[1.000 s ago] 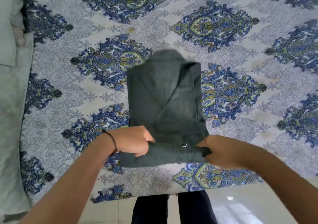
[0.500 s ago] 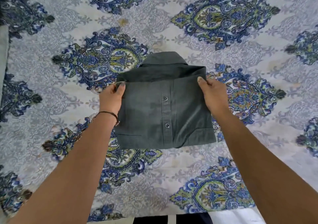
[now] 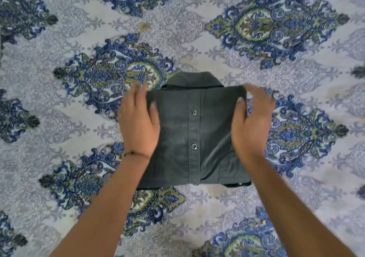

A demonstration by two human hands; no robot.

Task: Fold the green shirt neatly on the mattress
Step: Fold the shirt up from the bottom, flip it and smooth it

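A dark green folded cotton shirt lies flat at the middle of a mattress covered by a pale grey sheet printed with blue and green paisley medallions. The shirt forms a neat rectangle, button strip up, with two round metal snaps one above the other; its collar pokes out past the far edge. The left hand rests palm down on the shirt's left side, fingers straight and together, gripping nothing and hiding that edge. A thin dark cord bracelet circles its wrist. The right hand, blurred, sits at the right side: thumb laid on the cloth, fingers stretched loosely past the edge, closed on nothing. Both bare forearms reach in from the near side, overlapping the shirt's near corners. A small yellowish stain marks the sheet well beyond the collar.
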